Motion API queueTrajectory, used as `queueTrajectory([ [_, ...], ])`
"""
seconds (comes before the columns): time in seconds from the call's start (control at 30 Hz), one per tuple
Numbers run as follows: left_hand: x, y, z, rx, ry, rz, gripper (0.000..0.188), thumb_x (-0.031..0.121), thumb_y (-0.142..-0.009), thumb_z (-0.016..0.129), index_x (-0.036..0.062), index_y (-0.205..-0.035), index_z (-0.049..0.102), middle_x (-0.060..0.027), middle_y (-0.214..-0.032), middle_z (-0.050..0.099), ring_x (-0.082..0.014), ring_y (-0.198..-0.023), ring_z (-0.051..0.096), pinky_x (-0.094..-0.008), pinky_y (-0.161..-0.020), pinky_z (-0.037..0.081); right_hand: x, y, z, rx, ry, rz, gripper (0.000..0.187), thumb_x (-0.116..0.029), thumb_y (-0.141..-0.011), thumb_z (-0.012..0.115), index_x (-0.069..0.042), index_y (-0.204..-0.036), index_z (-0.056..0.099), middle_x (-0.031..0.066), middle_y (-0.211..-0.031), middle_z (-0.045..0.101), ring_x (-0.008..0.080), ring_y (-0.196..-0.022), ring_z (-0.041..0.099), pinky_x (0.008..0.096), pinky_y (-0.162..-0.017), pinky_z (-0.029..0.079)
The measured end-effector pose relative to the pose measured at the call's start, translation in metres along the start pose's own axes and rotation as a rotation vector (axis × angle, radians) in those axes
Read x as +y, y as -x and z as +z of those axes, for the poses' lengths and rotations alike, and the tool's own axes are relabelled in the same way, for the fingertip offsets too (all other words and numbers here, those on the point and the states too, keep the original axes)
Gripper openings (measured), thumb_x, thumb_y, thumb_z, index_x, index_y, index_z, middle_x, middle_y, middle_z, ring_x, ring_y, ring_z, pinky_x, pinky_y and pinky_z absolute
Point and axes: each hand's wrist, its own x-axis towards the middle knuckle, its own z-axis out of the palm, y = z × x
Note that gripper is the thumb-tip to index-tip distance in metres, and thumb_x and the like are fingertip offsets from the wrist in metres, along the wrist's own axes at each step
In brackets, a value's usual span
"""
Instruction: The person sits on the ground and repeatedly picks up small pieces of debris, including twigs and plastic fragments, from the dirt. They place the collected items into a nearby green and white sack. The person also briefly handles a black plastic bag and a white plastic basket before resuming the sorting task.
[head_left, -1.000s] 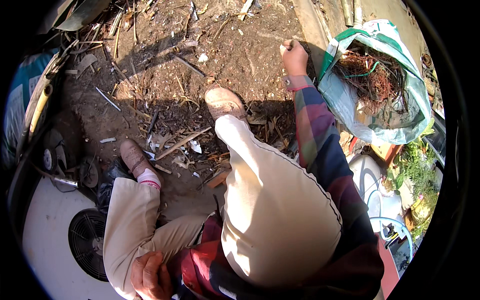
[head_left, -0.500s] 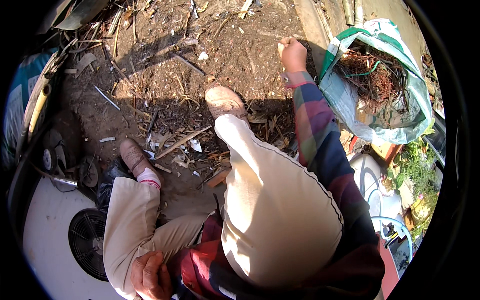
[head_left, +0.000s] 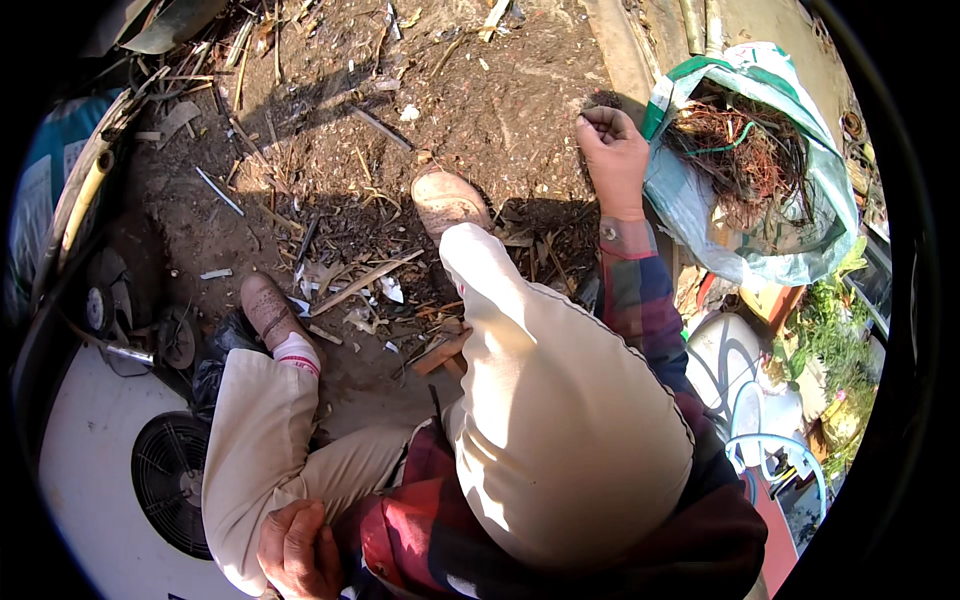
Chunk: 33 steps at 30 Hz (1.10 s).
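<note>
My right hand [head_left: 613, 165] is held out over the dirt, just left of a white and green woven sack [head_left: 850, 215]. Its fingers curl in toward the thumb, and whatever they may hold is hidden. A small dark patch [head_left: 603, 99] shows just beyond the knuckles; whether it is a shadow or a thing I cannot tell. The sack's mouth gapes, showing a tangle of reddish-brown wire-like strands [head_left: 740, 150] with a green strand across it. Low in the view my left hand [head_left: 298, 548] rests by my trouser leg, fingers bent and pressed together, palm hidden.
Sticks and scraps litter the dirt [head_left: 480, 110] around my shoes [head_left: 450, 203]. A white casing [head_left: 90, 450] with a black fan grille [head_left: 172, 485] stands at left, below some dark wheels [head_left: 178, 338]. At right are pale blue tubing [head_left: 775, 437] and green plants [head_left: 835, 335].
My right hand has drawn back toward me and slightly right, and turned so that its curled fingers and thumb show. My left hand has stayed about where it was.
</note>
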Motion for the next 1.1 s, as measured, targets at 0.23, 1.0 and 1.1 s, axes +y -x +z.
queueTrajectory([
  [0.23, 0.005, 0.007, 0.001, 0.055, -0.019, 0.067, 0.024, -0.006, -0.074, 0.056, 0.0027, -0.096, 0.059, -0.0158, -0.081, 0.063, -0.0276, -0.068, 0.061, -0.0351, -0.061, 0.051, -0.083, -0.012, -0.137, 0.514, 0.645, -0.380, 0.036, -0.011, -0.077, 0.075, 0.000, -0.109, 0.061, 0.0112, -0.102, 0.061, 0.0122, -0.084, 0.060, 0.0260, -0.071, 0.050],
  [1.0, 0.001, -0.017, -0.008, -0.009, 0.015, -0.037, 0.021, -0.004, -0.075, 0.057, -0.0001, -0.095, 0.060, -0.0177, -0.082, 0.063, -0.0326, -0.073, 0.063, -0.0387, -0.066, 0.051, 0.005, -0.063, 0.145, -0.368, 0.918, -0.709, 0.052, -0.023, -0.083, 0.065, -0.015, -0.132, 0.050, 0.0190, -0.141, 0.039, 0.0411, -0.133, 0.033, 0.0516, -0.107, 0.032],
  [1.1, -0.006, -0.020, -0.011, -0.033, 0.030, -0.018, 0.020, -0.003, -0.076, 0.057, -0.0011, -0.096, 0.060, -0.0179, -0.082, 0.063, -0.0327, -0.073, 0.063, -0.0387, -0.066, 0.051, 0.005, -0.055, 0.159, -0.531, 0.962, -0.707, 0.049, -0.026, -0.085, 0.063, -0.020, -0.132, 0.051, 0.0180, -0.145, 0.036, 0.0407, -0.136, 0.029, 0.0530, -0.109, 0.028],
])
